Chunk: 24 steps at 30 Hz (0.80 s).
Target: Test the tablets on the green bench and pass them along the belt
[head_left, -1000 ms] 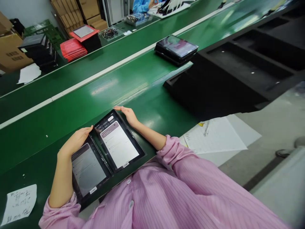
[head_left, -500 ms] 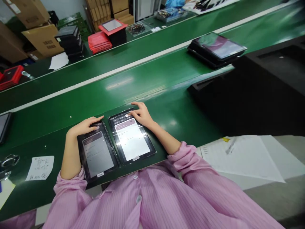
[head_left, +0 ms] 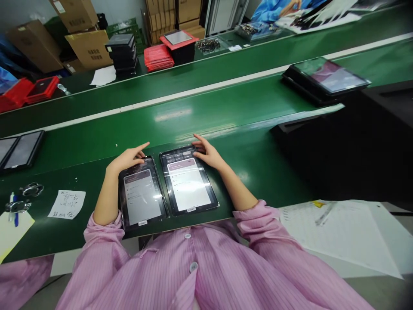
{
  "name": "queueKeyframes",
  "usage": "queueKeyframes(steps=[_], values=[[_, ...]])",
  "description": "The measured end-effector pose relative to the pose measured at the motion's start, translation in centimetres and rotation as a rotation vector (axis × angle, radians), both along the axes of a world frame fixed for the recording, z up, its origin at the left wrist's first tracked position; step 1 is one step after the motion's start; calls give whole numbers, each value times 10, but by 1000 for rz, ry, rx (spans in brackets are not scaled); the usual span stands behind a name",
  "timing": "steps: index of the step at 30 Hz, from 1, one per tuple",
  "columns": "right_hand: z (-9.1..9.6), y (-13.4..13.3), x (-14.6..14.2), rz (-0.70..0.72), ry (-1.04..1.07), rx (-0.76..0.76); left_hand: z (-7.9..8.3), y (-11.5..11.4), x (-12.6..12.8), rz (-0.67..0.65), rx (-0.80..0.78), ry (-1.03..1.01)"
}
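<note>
Two tablets lie side by side, screens up and lit, at the near edge of the green bench. The left tablet point(head_left: 143, 198) has a dimmer screen; the right tablet point(head_left: 190, 183) shows a brighter white panel with a row of dark buttons on top. At the upper edge of the left tablet is my left hand point(head_left: 127, 159), its index finger stretched out and the thumb over the screen's top. My right hand point(head_left: 207, 153) is at the top right corner of the right tablet, fingers apart, thumb over the screen. Neither hand grasps anything.
Further tablets point(head_left: 24, 150) lie at the left, and a stack of tablets point(head_left: 325, 79) at the right on the green belt point(head_left: 209, 103). A black box point(head_left: 348, 150) stands at right. A handwritten note point(head_left: 67, 204) and papers point(head_left: 342, 232) lie nearby. A blue-sleeved person's hand point(head_left: 290, 7) shows at the back.
My right thumb has moved off the bright tablet's buttons toward its right edge. The camera view has shifted, bringing more of the left side and the back bench into sight.
</note>
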State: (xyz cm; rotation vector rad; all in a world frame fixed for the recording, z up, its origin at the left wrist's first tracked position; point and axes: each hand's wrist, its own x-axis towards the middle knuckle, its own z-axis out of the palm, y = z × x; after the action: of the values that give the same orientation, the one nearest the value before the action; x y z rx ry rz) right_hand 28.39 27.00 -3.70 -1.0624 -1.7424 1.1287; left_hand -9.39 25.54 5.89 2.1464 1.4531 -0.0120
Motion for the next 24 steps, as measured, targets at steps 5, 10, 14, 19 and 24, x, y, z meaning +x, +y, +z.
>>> queueKeyframes(steps=[5,10,14,19,24], values=[[-17,-25,3,-194,243,-159,9,-22,0,30,72,112],[-16,-66,8,-83,255,-213,20,-52,16,-222,-139,300],[-12,-72,10,-43,196,-211,19,-56,30,-205,-133,389],[-13,-68,10,-63,216,-210,13,-53,24,-190,-103,336],[-16,-66,13,-132,244,-268,7,-46,15,-197,-103,196]])
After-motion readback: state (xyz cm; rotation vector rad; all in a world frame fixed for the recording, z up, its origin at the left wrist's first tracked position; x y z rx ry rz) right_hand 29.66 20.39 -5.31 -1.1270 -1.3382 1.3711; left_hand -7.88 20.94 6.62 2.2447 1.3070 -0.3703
